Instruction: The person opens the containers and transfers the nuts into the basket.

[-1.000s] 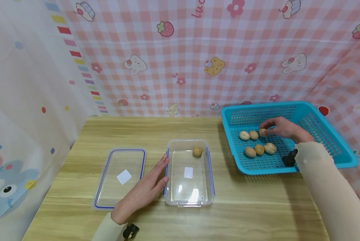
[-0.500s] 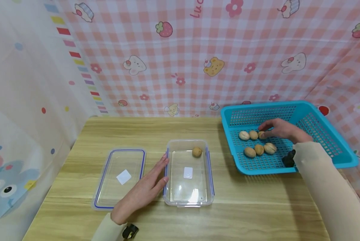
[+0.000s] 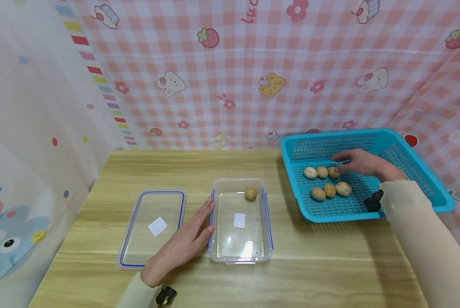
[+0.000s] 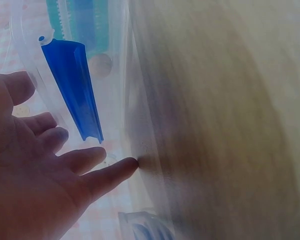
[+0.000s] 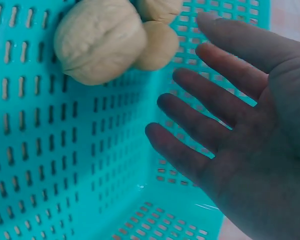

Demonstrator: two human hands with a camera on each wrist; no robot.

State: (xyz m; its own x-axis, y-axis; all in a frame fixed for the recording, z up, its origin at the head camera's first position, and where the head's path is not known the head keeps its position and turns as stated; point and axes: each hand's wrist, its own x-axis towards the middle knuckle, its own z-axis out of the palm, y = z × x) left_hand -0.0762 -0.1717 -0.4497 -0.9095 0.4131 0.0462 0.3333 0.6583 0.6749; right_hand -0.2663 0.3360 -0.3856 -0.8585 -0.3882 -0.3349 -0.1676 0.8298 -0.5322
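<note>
My right hand is inside the blue plastic basket, above its mesh floor. Its fingers are spread with nothing between them, as the right wrist view shows. Right by the thumb sits a walnut, the end one of a back row of three. Another three walnuts lie in front of them; a large walnut fills the top of the right wrist view. My left hand has its fingers extended against the left side of a clear storage box, beside its blue latch. One walnut is in the box's back right corner.
A clear lid with a blue seal and a white label lies flat on the wooden table, left of the box. A pink checked cloth hangs behind the table. The basket stands against the cloth at the right.
The right hand's fingers have let go of the walnut, which now rests at the end of the back row. The hand has drawn slightly right. The left hand stays put.
</note>
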